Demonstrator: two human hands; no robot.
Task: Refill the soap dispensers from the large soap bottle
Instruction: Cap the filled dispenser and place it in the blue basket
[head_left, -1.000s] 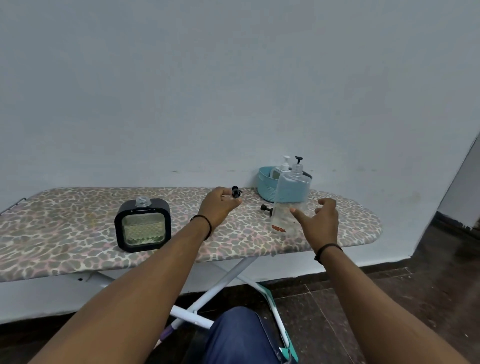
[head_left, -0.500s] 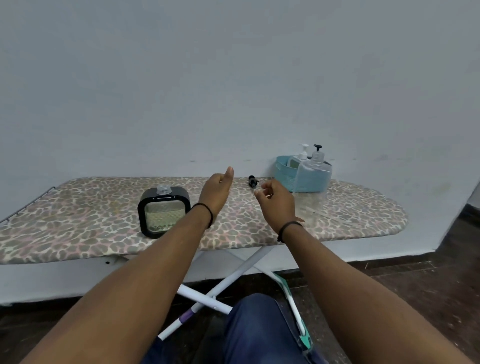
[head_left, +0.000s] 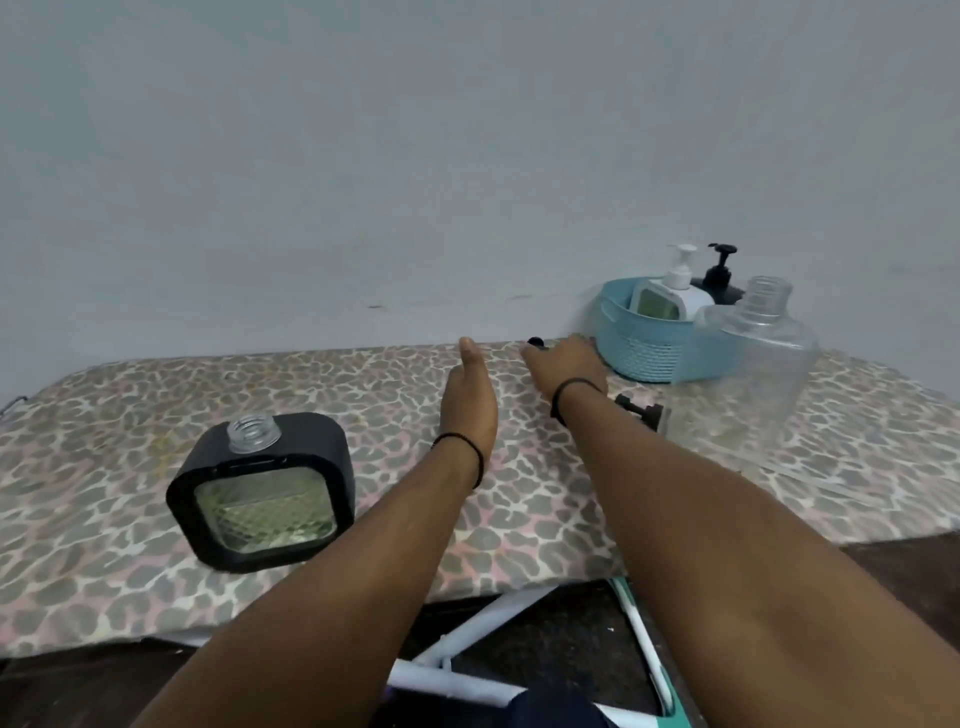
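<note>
A black square soap dispenser stands uncapped at the left of the leopard-print ironing board, greenish liquid behind its window. The large clear soap bottle stands at the right, its neck open. My right hand is low over the board's far edge, its fingertips on a small black pump head; the fingers themselves are hidden behind the hand. My left hand hovers beside it, holding nothing, with its thumb pointing up. A second black pump lies on the board by my right forearm.
A teal basket at the far right against the wall holds a white pump dispenser and a black-pump dispenser. The board's white legs cross below the near edge. A grey wall runs behind.
The black pump head passed from my left hand to my right. My right hand has since carried it down to the board's far edge. The camera has moved closer and tilted down.
</note>
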